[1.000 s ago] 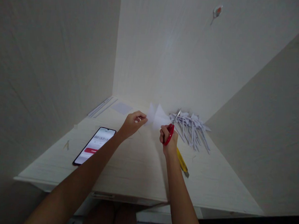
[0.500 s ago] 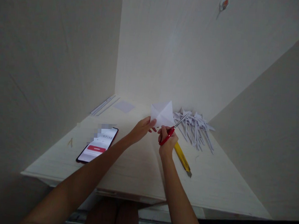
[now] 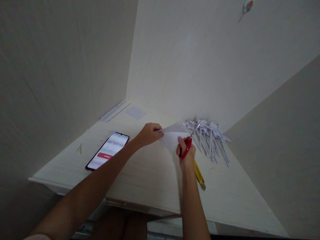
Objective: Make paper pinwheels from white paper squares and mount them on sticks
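Observation:
My left hand (image 3: 149, 134) pinches the left corner of a creased white paper (image 3: 171, 138), held just above the table. In my right hand (image 3: 187, 156) are red-handled scissors (image 3: 185, 148), their metal blades pointing up and away to the right. The fingertips of that hand lie by the paper's right side; whether they touch it I cannot tell. Under and beside my right wrist lies a yellow box cutter (image 3: 199, 175), partly hidden by the arm. A pile of folded paper pieces with thin paper sticks (image 3: 211, 136) lies beyond the scissors.
A phone (image 3: 107, 153) showing a timer lies on the white table (image 3: 143, 183) at left. Behind it are a flat paper square (image 3: 135, 112) and several thin paper sticks (image 3: 114, 111). A small yellowish V-shaped piece (image 3: 79, 149) sits near the left edge. Walls enclose the table.
The paper has turned from facing me with its creases showing to a flatter, tilted position. My left hand now grips its left corner, and my right hand has shifted right with the scissors.

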The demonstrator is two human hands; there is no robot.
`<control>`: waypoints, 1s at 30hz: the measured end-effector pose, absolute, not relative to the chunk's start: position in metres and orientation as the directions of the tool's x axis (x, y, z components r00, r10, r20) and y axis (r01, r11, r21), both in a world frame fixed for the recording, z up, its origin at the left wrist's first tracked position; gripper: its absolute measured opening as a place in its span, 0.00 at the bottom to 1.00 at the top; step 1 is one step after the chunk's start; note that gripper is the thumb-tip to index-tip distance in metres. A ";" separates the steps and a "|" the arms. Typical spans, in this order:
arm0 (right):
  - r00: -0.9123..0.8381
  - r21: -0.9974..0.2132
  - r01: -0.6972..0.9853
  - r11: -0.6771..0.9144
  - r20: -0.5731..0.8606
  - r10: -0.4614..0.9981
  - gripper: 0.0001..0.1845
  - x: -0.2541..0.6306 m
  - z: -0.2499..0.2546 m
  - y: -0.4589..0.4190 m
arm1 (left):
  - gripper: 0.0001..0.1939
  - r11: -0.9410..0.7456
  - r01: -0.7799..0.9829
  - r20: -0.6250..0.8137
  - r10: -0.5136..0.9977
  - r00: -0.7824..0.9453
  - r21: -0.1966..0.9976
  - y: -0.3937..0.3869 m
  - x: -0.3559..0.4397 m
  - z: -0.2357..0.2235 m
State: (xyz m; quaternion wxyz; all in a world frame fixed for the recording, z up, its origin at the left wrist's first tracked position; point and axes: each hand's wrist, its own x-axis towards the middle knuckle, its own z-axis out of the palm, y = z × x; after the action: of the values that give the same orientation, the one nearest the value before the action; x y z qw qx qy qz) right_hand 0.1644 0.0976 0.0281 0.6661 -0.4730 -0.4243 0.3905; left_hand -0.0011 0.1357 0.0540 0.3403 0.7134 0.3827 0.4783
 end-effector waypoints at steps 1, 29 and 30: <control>0.286 -0.967 -0.130 0.220 0.176 0.942 0.18 0.163 0.027 0.097 | 0.05 -0.471 0.210 0.416 0.872 0.258 0.857 0.135 -0.001 0.055; 0.129 -0.734 0.678 0.046 0.180 0.975 0.10 0.178 0.002 0.067 | 0.12 -0.292 -0.130 0.297 0.955 0.015 0.947 0.139 0.006 0.046; 0.083 -0.701 0.709 0.080 0.195 0.977 0.07 0.179 -0.002 0.063 | 0.11 -0.293 -0.124 0.298 0.954 0.017 0.948 0.140 0.007 0.044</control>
State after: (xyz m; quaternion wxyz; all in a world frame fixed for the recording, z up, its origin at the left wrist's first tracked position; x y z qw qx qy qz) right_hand 0.1792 0.0630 -0.0020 0.3450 -0.6499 -0.6487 0.1945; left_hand 0.0068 0.1397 0.0437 0.4574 0.5473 0.3795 0.5892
